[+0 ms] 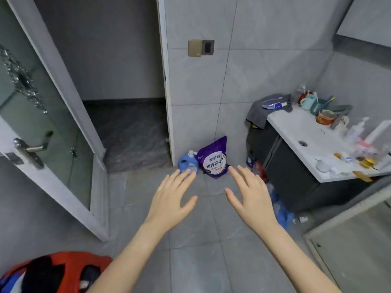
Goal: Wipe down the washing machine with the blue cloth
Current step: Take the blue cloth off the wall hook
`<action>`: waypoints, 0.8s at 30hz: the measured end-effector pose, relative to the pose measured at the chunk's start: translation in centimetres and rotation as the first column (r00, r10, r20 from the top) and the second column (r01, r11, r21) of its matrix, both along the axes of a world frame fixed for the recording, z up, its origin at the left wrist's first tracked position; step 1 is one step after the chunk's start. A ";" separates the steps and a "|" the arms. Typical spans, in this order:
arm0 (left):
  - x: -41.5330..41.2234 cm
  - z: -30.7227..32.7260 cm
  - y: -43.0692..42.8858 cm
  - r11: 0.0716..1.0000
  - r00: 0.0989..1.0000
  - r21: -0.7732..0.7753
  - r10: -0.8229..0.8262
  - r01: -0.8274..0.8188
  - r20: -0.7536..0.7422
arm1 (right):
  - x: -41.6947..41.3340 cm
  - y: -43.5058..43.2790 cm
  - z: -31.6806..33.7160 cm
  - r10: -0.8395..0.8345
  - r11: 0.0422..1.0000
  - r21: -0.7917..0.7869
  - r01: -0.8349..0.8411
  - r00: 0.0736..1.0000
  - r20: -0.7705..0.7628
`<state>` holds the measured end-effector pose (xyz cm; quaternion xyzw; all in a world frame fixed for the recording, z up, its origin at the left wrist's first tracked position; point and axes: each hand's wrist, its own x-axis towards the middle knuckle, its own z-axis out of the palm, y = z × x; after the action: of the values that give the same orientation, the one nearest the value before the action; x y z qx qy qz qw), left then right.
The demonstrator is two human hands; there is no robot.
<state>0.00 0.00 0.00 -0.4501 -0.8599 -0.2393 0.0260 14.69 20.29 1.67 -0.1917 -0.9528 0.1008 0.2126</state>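
Both hands out front, centre frame: left hand (171,199) and right hand (251,197) flat, fingers spread, holding nothing. A crumpled blue heap (282,212), cloth or bag I can't tell, lies right of centre on the floor (196,250) against the dark cabinet (296,178).

Dim, even light; soft wide-angle edges.

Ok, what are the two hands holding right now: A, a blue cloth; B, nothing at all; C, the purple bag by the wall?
B: the left hand and the right hand are both spread with straight fingers and nothing in them.
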 end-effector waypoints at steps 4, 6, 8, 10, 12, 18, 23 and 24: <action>2.6 -4.7 -2.7 0.980 0.997 -0.198 0.006 0.009 0.078 | 2.9 -2.9 -5.1 0.018 0.989 -0.147 0.011 0.980 0.197; 3.4 -5.5 -3.5 0.978 0.994 -0.210 0.020 0.004 0.111 | 3.9 -3.5 -6.1 0.041 0.985 -0.173 -0.002 0.975 0.220; 3.5 -5.0 -3.6 0.982 0.993 -0.187 0.033 -0.011 0.114 | 4.1 -3.3 -5.8 0.037 0.980 -0.198 0.005 0.978 0.206; 3.3 -4.3 -3.2 0.986 0.995 -0.165 0.028 -0.012 0.098 | 3.9 -2.8 -5.4 0.033 0.977 -0.215 0.008 0.982 0.187; 3.1 -3.4 -2.5 0.992 0.996 -0.126 0.027 -0.017 0.083 | 3.6 -2.2 -4.6 0.039 0.977 -0.211 -0.005 0.987 0.155; 3.4 -2.7 -0.2 0.997 0.998 -0.065 0.038 -0.034 0.050 | 3.7 0.2 -2.7 0.052 0.990 -0.135 -0.046 0.998 0.042; 4.6 -4.7 1.6 0.994 0.992 -0.095 0.064 -0.053 0.108 | 4.0 2.7 -4.8 0.085 0.977 -0.207 -0.057 0.988 0.132; 4.5 -4.9 1.9 0.993 0.991 -0.100 0.068 -0.057 0.111 | 3.8 3.2 -5.0 0.086 0.975 -0.217 -0.053 0.986 0.143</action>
<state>4.46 1.90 -4.95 -0.4092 -0.8843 -0.2219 -0.0375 18.47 23.48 -3.31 -0.1869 -0.9562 0.1943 0.1142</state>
